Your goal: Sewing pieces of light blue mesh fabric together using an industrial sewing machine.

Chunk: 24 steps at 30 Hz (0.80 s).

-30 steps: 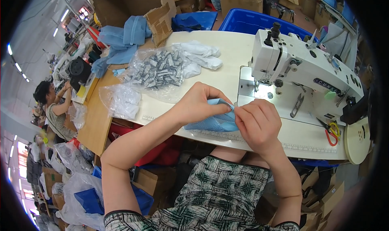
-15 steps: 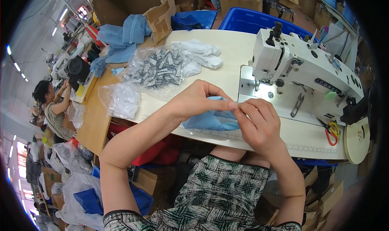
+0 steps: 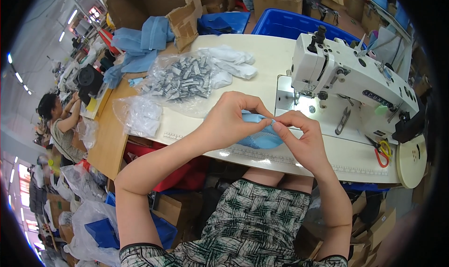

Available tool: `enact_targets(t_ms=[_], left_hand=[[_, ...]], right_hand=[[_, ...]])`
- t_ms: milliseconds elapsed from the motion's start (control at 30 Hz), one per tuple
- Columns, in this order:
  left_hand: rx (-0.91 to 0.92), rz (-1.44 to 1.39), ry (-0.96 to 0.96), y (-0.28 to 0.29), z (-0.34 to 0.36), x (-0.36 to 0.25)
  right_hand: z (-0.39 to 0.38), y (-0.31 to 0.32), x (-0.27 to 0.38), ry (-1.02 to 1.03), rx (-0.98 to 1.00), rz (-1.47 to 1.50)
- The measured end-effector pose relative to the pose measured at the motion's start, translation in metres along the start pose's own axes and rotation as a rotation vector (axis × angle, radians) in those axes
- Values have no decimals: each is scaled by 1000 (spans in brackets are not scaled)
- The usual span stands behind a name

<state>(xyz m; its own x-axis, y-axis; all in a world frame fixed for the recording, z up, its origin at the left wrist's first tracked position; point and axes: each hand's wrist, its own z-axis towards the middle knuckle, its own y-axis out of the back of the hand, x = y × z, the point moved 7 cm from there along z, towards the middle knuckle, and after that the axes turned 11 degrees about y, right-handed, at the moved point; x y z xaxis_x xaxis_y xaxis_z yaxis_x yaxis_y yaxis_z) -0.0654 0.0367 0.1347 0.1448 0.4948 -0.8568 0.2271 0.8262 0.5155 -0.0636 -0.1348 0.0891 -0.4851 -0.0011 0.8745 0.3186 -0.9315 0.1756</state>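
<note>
Between my two hands is a piece of light blue mesh fabric [image 3: 263, 139], held by its upper edge above the front of the white sewing table [image 3: 206, 146]. My left hand [image 3: 236, 119] pinches the edge between thumb and forefinger. Right beside it, fingertips almost touching, my right hand [image 3: 303, 137] pinches the same edge. The lower part of the fabric hangs bunched below my fingers, partly hidden by the left hand. A white industrial sewing machine [image 3: 355, 75] stands just beyond, its needle area lit, to the right of my hands.
A clear bag of small grey pieces [image 3: 180, 80] lies left of my hands, near white gloves [image 3: 231, 63] and a crumpled plastic bag [image 3: 139, 116]. Tweezers [image 3: 343, 121] and scissors [image 3: 381, 153] lie by the machine. A blue crate [image 3: 266, 22] stands behind. Another person [image 3: 65, 126] works far left.
My right hand has turned, its thumb now pointing up at the fabric edge. The fabric's lower part has shifted slightly right and looks more folded.
</note>
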Motion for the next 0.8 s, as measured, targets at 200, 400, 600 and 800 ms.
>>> enact_targets(t_ms=[200,400,600,800], left_hand=[[-8,32,-33,1,-2,-8],[4,-83,-47,0,-4,-6],[191,-6,81,3,0,12],[451,-389,334,-2,-4,15]], right_hand=[[5,3,13,152,-18,-143],[7,6,50,605,-113,-574],[-1,-1,80,1018,-144,-898],[-17,-10,97,1331,-9,-1089]])
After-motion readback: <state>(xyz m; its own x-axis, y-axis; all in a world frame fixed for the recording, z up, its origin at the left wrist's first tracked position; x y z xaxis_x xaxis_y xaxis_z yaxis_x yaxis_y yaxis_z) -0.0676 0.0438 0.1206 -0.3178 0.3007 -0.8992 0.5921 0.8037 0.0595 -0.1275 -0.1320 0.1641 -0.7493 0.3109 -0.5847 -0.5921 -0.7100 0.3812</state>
